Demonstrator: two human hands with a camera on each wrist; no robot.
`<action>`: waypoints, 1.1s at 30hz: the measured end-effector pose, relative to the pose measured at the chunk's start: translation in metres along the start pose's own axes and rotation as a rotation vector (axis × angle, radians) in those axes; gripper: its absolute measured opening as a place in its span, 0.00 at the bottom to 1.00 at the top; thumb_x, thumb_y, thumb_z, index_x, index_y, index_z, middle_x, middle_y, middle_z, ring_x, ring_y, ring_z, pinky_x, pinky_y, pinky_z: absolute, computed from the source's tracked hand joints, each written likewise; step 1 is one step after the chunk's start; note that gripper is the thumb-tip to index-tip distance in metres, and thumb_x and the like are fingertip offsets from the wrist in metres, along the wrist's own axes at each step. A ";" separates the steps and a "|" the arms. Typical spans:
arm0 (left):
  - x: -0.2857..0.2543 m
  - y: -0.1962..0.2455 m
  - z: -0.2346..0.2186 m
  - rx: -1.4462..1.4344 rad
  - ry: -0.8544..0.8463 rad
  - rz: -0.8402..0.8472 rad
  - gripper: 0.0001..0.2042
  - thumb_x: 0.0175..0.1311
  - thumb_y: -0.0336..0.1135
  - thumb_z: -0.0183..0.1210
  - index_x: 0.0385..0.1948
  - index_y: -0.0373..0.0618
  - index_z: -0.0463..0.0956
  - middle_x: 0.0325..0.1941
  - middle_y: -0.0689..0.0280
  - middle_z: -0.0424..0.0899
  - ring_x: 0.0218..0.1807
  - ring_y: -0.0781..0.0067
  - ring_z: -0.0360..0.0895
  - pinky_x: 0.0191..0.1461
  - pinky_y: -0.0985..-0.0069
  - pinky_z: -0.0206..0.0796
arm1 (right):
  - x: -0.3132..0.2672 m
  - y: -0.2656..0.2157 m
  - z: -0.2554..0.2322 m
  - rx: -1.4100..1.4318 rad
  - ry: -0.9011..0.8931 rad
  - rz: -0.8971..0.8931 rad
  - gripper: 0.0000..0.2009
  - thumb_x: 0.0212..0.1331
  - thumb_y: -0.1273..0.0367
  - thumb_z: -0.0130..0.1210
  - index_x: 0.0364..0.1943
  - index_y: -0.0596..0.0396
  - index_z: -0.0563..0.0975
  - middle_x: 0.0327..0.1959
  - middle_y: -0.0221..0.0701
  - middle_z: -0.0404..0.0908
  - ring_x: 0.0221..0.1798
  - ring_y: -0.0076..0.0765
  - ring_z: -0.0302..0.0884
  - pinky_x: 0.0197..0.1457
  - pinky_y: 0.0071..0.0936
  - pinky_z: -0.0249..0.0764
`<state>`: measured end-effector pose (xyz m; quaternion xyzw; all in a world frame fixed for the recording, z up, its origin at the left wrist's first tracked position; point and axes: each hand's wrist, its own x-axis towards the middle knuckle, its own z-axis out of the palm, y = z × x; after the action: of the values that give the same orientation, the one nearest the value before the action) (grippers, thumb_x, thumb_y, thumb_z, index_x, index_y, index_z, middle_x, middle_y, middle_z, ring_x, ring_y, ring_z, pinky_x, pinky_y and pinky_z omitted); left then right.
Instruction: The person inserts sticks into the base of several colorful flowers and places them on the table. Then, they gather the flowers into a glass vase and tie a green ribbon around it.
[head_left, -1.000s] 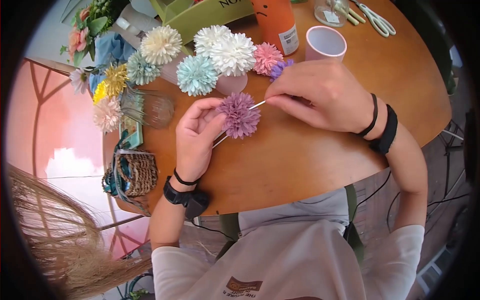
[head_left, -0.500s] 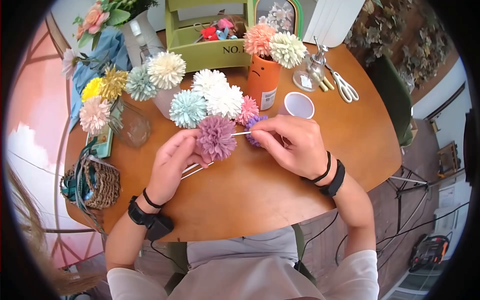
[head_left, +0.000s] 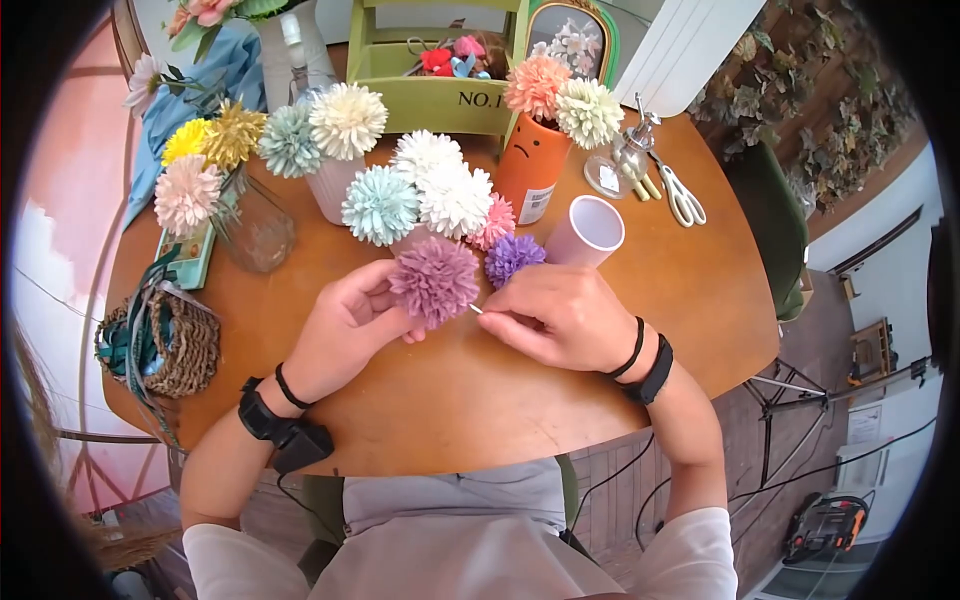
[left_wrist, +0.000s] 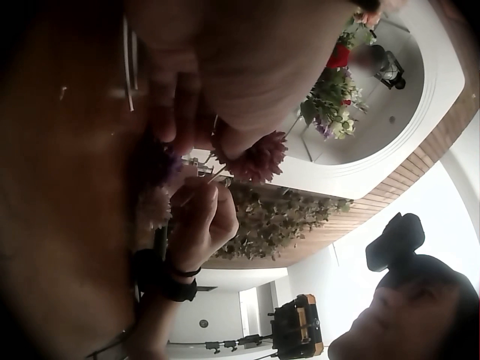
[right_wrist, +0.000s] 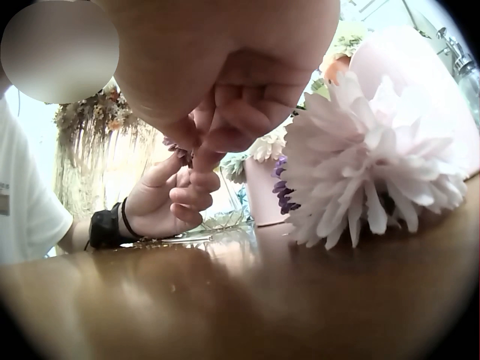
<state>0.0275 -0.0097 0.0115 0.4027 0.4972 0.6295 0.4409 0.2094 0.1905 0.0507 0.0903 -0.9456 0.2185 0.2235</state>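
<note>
A mauve pompom flower (head_left: pixel 434 281) is held in my left hand (head_left: pixel 350 325), its thumb and fingers around the underside of the bloom. My right hand (head_left: pixel 565 315) pinches a thin white stick (head_left: pixel 476 308) between thumb and fingertips. The stick's exposed end reaches to the lower right edge of the bloom. In the left wrist view the stick (left_wrist: pixel 214 174) runs from the right hand's fingers towards the mauve flower (left_wrist: pixel 261 159). White rods (right_wrist: pixel 187 239) lie on the table beneath the left hand in the right wrist view. A purple pompom flower (head_left: pixel 514 258) lies just behind the right hand.
Behind the hands stand white flowers (head_left: pixel 455 200), a pale pink cup (head_left: pixel 590 235) and an orange vase (head_left: pixel 528 175). Scissors (head_left: pixel 684 195) lie at the back right. A glass jar (head_left: pixel 262 235) and woven basket (head_left: pixel 190 350) stand left. A pale pink flower (right_wrist: pixel 367 165) is close beside the right wrist.
The head view has tilted upward and shifted right. My right hand has come nearer the mauve flower, lower and more to its side, and less of the white stick shows between them.
</note>
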 end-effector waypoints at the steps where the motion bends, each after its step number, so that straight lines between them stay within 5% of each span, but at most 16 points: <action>1: 0.000 0.000 -0.001 -0.004 0.000 -0.006 0.17 0.71 0.24 0.59 0.60 0.34 0.71 0.49 0.64 0.83 0.47 0.77 0.81 0.52 0.76 0.75 | 0.001 -0.001 0.000 -0.009 -0.036 0.013 0.07 0.62 0.67 0.63 0.29 0.54 0.82 0.25 0.33 0.81 0.30 0.41 0.81 0.33 0.37 0.76; 11: -0.002 -0.001 0.007 -0.014 -0.058 0.011 0.19 0.71 0.23 0.57 0.62 0.36 0.70 0.47 0.64 0.82 0.46 0.78 0.80 0.51 0.78 0.75 | -0.001 -0.004 -0.003 0.117 -0.149 0.197 0.07 0.62 0.68 0.61 0.32 0.57 0.84 0.25 0.35 0.83 0.26 0.42 0.82 0.31 0.36 0.77; 23: -0.008 -0.004 0.011 0.188 -0.325 -0.166 0.12 0.76 0.34 0.56 0.51 0.36 0.82 0.37 0.68 0.86 0.36 0.83 0.80 0.41 0.81 0.75 | -0.007 0.003 0.025 0.681 -0.180 0.298 0.08 0.67 0.68 0.63 0.40 0.57 0.88 0.21 0.33 0.84 0.21 0.20 0.77 0.27 0.23 0.71; 29: -0.008 -0.001 0.013 0.142 -0.266 -0.214 0.10 0.76 0.32 0.57 0.44 0.34 0.83 0.36 0.65 0.87 0.34 0.82 0.82 0.38 0.82 0.75 | -0.002 -0.008 0.020 0.747 -0.146 0.377 0.08 0.68 0.69 0.62 0.44 0.58 0.87 0.29 0.29 0.86 0.29 0.15 0.76 0.32 0.20 0.72; 33: -0.009 -0.002 0.012 0.111 -0.200 -0.193 0.09 0.76 0.33 0.57 0.42 0.36 0.83 0.36 0.66 0.86 0.34 0.83 0.81 0.38 0.83 0.74 | -0.005 -0.004 0.014 0.814 -0.205 0.511 0.19 0.67 0.70 0.63 0.60 0.58 0.77 0.35 0.27 0.85 0.32 0.17 0.78 0.34 0.19 0.74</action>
<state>0.0413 -0.0147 0.0114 0.4372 0.5213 0.5126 0.5238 0.2094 0.1813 0.0388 -0.0436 -0.7924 0.6083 0.0153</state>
